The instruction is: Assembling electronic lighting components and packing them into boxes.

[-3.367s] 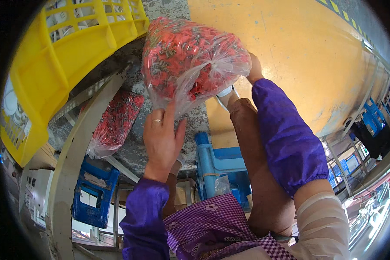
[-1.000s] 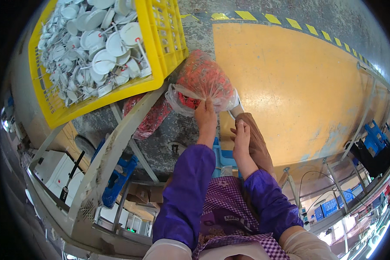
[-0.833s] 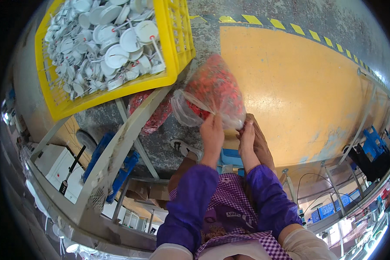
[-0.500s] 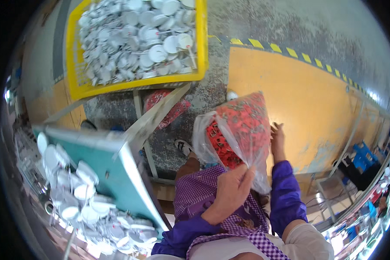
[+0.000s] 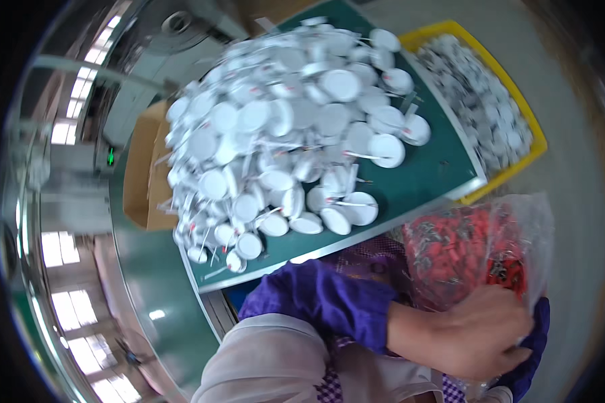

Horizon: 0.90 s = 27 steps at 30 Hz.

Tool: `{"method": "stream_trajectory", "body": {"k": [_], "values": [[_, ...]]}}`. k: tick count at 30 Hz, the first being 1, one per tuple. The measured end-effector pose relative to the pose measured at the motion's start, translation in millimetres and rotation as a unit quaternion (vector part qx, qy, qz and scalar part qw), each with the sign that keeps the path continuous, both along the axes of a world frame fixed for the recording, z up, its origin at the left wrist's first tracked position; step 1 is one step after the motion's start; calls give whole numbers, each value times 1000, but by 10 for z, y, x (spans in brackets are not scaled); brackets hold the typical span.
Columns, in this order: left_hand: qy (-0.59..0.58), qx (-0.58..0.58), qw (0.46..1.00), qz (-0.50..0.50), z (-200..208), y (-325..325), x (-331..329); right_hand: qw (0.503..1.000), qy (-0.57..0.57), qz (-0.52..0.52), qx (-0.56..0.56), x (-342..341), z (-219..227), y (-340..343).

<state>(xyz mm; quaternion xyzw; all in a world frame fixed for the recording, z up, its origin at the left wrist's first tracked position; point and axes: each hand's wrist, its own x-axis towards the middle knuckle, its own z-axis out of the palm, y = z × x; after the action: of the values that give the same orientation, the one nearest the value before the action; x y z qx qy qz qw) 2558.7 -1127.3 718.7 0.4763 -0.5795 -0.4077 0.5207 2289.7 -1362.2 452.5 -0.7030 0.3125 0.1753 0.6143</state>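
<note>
A clear plastic bag (image 5: 541, 225) full of small red pieces with metal-looking parts (image 5: 447, 252) is held up against my apron, just off the table's near right corner. My left hand (image 5: 480, 332) reaches across to the right, and its curled fingers are closed on the gathered plastic near the bag's mouth. Of my right arm only the purple sleeve (image 5: 536, 346) shows, beyond the left hand. The right hand itself is hidden behind the bag and the left hand, so its fingers cannot be seen.
A large heap of white round discs with short wires (image 5: 282, 134) covers much of the green table (image 5: 423, 185). Past its right edge stands a yellow crate (image 5: 541, 144) of similar discs. An open cardboard box (image 5: 141, 168) sits at the table's left side.
My view has swung left, bringing the table and its heap to the middle. The bag and both arms now appear at the lower right, with the left hand still gripping the plastic.
</note>
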Motion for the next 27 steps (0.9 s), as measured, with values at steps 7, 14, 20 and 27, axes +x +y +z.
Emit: {"method": "stream_trajectory", "body": {"k": [7, 14, 20, 27], "values": [[-62, -139, 977, 146, 807, 514, 57, 983, -34, 181, -17, 1825, 763, -192], [-75, -167, 950, 251, 1027, 880, 560, 972, -50, 230, -15, 2665, 1253, -72], [-162, 22, 964, 211, 1157, 1791, 1005, 970, -53, 237, 5, 2823, 1476, 48], [24, -99, 773, 626, -318, 3199, 1156, 974, -75, 211, 29, 3053, 1755, 584]]}}
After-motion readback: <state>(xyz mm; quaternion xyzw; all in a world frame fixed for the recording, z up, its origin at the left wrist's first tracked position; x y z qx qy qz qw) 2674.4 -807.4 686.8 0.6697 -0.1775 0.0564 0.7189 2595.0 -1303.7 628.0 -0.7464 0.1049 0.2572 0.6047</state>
